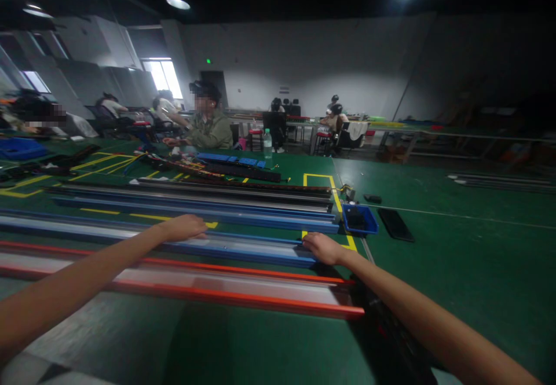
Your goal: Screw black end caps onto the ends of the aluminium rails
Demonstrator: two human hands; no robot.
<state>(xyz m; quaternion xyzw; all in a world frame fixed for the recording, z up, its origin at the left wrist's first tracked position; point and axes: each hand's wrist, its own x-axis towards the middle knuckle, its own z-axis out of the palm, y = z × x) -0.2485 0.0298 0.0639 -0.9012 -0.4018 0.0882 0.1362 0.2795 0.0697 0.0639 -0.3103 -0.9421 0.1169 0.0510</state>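
A long blue channel with a pale inside runs across the table in front of me. My right hand is closed around its right end, the fingers curled over the far edge. Further left along the same piece, my left hand bends its fingers over the far rim; they are slightly blurred. Nearer to me, below both forearms, lies a long red-edged channel with a whitish inside. Another blue channel lies just beyond my hands, and behind it is a dark strip.
A small blue bin with dark contents and a black phone are on the right. Beyond the channels stand a water bottle and a wiring bundle. A person sits across the green table; others sit further back.
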